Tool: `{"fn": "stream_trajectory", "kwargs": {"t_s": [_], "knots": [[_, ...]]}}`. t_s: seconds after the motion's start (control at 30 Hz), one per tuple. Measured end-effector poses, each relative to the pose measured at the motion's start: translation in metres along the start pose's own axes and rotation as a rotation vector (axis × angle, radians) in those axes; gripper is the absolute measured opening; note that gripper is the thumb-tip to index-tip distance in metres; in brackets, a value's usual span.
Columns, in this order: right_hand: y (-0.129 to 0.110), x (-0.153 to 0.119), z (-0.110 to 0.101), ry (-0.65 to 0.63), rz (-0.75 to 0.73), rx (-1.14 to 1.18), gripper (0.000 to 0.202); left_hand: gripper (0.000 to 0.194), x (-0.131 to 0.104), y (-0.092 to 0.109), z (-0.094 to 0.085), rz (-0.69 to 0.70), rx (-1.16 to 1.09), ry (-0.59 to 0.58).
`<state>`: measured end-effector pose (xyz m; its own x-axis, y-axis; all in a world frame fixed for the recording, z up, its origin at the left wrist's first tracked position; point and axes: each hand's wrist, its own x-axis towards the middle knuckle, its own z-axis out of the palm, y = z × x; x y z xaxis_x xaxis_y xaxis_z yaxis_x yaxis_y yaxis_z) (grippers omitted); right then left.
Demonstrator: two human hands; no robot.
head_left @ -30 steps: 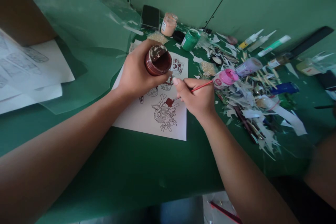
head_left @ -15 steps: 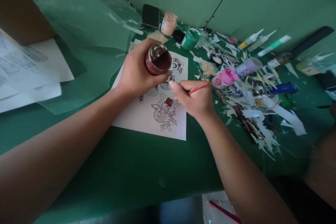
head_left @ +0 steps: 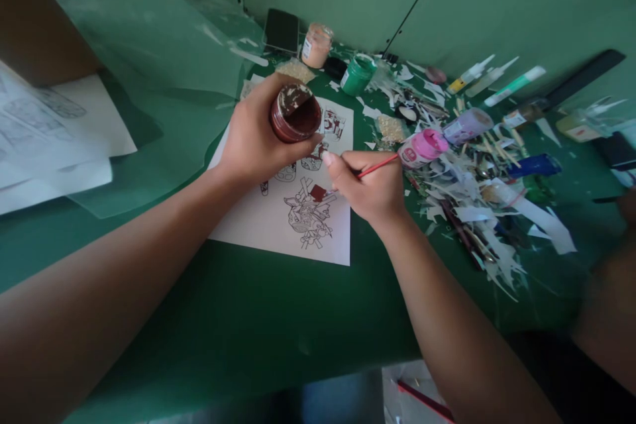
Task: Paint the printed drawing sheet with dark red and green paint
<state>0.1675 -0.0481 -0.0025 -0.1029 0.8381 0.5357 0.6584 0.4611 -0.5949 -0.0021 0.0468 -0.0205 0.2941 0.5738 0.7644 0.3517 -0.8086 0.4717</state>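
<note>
My left hand (head_left: pixel 256 136) is wrapped round an uncapped jar of dark red paint (head_left: pixel 297 116), held tilted over the upper part of a white sheet (head_left: pixel 243 225). Black line drawings cover the sheet, and a small patch (head_left: pixel 318 193) on one of them is dark red. In my right hand (head_left: pixel 370 185) is a thin red paintbrush (head_left: pixel 377 165), pinched between thumb and fingers. That hand rests at the sheet's right edge, its fingers beside the red patch. The brush's tip is hard to make out.
Pink (head_left: pixel 422 148), green (head_left: pixel 358 74) and peach (head_left: pixel 317 45) paint jars stand beyond my hands. Paper scraps (head_left: pixel 479 215) and tools are heaped at right. A clear plastic sheet (head_left: pixel 163 79), printed papers (head_left: pixel 54 126) and a brown box (head_left: pixel 44 20) lie left. Someone's arm (head_left: pixel 609 305) shows at far right.
The whole view has shifted very slightly. My left hand keeps the jar over the sheet, and my right hand keeps the brush by the red patch, with little visible movement.
</note>
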Motion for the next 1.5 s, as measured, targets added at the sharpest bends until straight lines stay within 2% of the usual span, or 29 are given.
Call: {"fn": "stream_trajectory", "kwargs": {"t_s": [0.83, 1.17, 1.33, 1.5], "knots": [[-0.0026, 0.0005, 0.0033, -0.009, -0.034, 0.034, 0.051, 0.053, 0.0001, 0.0012, -0.0002, 0.005, 0.003, 0.008], [-0.0039, 0.0003, 0.0038, 0.012, -0.063, 0.031, 0.051, 0.048, 0.0003, 0.0010, -0.0003, 0.014, 0.003, -0.002], [-0.0021, 0.0009, 0.0036, 0.019, -0.084, 0.000, 0.051, 0.045, 0.0004, 0.0043, -0.0010, -0.036, -0.031, -0.020], [-0.0021, 0.0010, 0.0027, -0.003, -0.065, 0.021, 0.051, 0.048, 0.0008, 0.0047, -0.0006, -0.012, -0.029, 0.018]]}}
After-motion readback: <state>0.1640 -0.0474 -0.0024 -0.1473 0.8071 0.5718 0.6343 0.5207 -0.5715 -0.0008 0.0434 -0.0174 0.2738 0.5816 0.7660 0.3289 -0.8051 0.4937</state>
